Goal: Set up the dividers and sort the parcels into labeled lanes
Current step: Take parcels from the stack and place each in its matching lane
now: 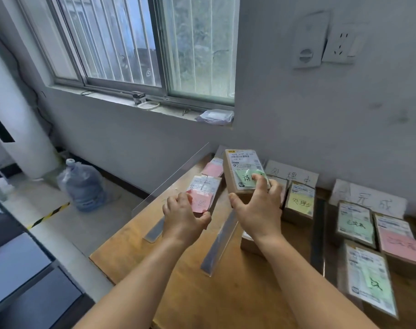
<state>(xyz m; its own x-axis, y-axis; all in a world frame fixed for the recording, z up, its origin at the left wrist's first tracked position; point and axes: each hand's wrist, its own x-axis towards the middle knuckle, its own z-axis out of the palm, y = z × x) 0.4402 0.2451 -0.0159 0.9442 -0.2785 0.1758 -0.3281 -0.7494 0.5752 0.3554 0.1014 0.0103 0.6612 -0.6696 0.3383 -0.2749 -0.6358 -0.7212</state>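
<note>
Dividers (220, 243) up, most parcels in lanes; right hand (256, 210) grasps green-note parcel (243, 172), left hand (183, 218) grips pink-note parcel (205, 193), both unplaced.

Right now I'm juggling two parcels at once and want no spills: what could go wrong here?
1. The right hand holds the green-note parcel raised and tilted; it might slip onto the clear divider below and knock it.
2. The left hand grips the pink-note parcel between two dividers; swinging it could nudge either.
3. The thumb covers the green note, so misreading the lane is possible.

Barred window (140, 43) — daylight, grey wall (297, 119), wall socket (337, 45), water jug (82, 184) on floor
</note>
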